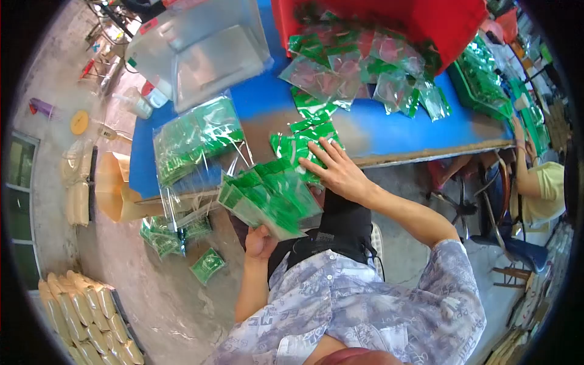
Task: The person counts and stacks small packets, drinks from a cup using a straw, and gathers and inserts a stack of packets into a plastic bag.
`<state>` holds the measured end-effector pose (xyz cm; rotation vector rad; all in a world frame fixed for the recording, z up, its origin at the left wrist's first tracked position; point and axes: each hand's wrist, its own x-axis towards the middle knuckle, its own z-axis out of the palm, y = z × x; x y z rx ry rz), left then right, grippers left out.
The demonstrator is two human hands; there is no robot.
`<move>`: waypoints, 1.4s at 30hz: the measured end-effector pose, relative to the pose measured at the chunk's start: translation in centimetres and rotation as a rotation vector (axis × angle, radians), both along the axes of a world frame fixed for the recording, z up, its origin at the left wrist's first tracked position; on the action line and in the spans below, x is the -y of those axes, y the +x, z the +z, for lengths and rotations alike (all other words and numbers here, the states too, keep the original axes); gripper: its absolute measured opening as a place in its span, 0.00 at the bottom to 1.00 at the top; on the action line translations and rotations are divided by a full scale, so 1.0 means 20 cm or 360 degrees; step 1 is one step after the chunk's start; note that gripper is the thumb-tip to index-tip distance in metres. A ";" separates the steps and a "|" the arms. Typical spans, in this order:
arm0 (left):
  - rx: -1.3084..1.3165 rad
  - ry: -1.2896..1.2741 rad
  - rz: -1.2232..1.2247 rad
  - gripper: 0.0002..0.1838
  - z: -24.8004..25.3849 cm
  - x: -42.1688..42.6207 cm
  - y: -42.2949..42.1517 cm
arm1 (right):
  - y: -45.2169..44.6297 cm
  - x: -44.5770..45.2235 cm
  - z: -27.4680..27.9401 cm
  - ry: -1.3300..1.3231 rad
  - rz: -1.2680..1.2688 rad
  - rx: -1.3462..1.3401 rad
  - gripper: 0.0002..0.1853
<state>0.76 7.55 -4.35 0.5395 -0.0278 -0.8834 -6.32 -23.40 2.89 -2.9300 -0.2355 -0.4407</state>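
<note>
My left hand point(260, 242) grips a fanned stack of green-and-clear plastic packets point(267, 194) above my lap, thumb on the near edge. My right hand point(337, 170) lies with fingers spread on a green packet point(304, 143) at the table's front edge. More loose packets point(340, 70) spill across the table beyond it, in front of a red bin point(389, 27). To the left, a large clear bag point(198, 137) filled with green packets rests at the table edge, its open end hanging down toward me.
A translucent plastic box point(213, 61) stands at the back left of the blue table point(261, 100), beside a white cup point(137, 102). A green crate point(474, 85) is at right, near another person point(541, 188). Filled bags point(208, 266) lie on the floor; brown bundles point(85, 313) sit lower left.
</note>
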 end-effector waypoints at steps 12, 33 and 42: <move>-0.0428 -0.0148 -0.0112 0.33 0.04 0.39 0.00 | -0.02 -0.45 0.20 0.3578 -0.0917 0.0591 0.19; -0.0122 -0.0212 -0.0409 0.31 -0.13 0.11 0.19 | -0.31 -0.04 0.19 0.2489 -0.0017 -0.0190 0.23; 0.0153 0.0154 -0.0289 0.34 -0.07 0.21 0.12 | -0.23 -0.10 0.20 0.2261 -0.0681 0.0146 0.16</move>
